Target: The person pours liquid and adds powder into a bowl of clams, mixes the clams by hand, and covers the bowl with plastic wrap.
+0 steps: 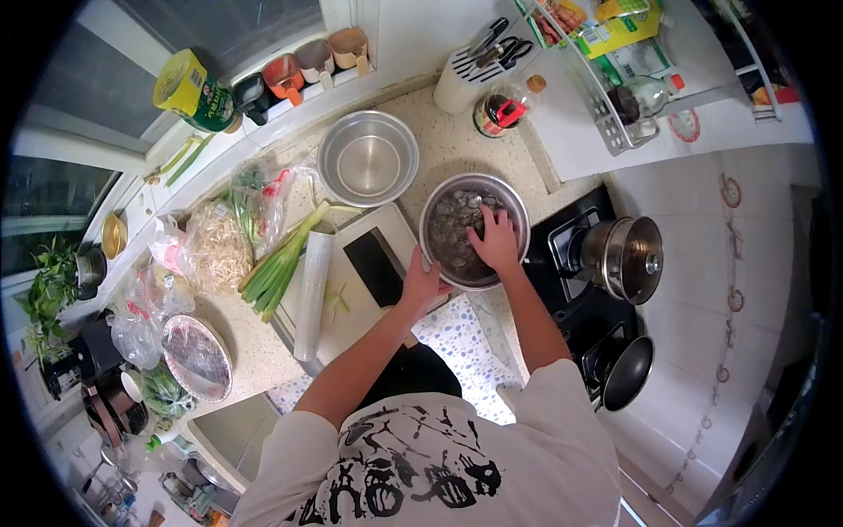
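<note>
A round metal bowl [518, 195] stands at the counter's edge beside the stove, holding dark, wet-looking lumps [458, 220] whose kind I cannot make out. My left hand [423, 281] grips the bowl's near left rim, thumb at the rim and fingers partly hidden under its side. Over the contents, my right hand [497, 239] reaches in from the right with fingers apart, the tips touching the lumps. Left of the bowl lies a cutting board [351, 312] with a dark flat rectangular object [375, 266] on it.
A second metal bowl [369, 158] sits behind the board. Green onions [285, 268], a cling film roll [313, 294] and bagged food [219, 246] lie to the left. A lidded pot [623, 259] and frying pan [628, 373] are on the stove. A knife block [461, 83] stands behind.
</note>
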A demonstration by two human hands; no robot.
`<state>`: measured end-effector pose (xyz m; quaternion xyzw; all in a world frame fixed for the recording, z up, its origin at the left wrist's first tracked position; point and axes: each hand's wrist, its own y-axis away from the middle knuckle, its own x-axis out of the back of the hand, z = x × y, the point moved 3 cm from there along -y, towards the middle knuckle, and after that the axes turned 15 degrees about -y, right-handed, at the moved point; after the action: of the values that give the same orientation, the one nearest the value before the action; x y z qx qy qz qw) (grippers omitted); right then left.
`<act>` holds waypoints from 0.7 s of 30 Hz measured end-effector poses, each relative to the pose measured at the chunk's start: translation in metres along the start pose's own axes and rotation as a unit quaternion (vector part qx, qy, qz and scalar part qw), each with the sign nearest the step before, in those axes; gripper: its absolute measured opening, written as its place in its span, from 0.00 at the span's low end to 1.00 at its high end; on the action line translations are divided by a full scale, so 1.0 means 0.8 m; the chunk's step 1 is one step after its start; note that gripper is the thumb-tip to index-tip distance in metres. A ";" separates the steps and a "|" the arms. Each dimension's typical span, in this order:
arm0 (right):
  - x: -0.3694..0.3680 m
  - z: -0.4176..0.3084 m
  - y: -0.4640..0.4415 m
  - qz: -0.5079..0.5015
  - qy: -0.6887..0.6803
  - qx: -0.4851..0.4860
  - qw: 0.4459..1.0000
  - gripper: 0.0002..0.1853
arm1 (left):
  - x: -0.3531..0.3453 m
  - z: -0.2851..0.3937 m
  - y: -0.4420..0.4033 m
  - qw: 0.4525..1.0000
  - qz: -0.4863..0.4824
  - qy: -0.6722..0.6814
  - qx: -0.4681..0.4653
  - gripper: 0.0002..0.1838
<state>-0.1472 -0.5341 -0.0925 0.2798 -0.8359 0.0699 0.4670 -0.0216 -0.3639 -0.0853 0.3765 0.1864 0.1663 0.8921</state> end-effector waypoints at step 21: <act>0.001 -0.078 -0.011 -0.052 0.097 0.209 0.972 0.41 | 0.001 -0.006 -0.004 1.000 0.010 -0.003 0.000 0.34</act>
<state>-0.0967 -0.5178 -0.0586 0.4059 -0.7381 0.2451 0.4800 -0.0226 -0.3630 -0.0912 0.3792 0.1800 0.1741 0.8908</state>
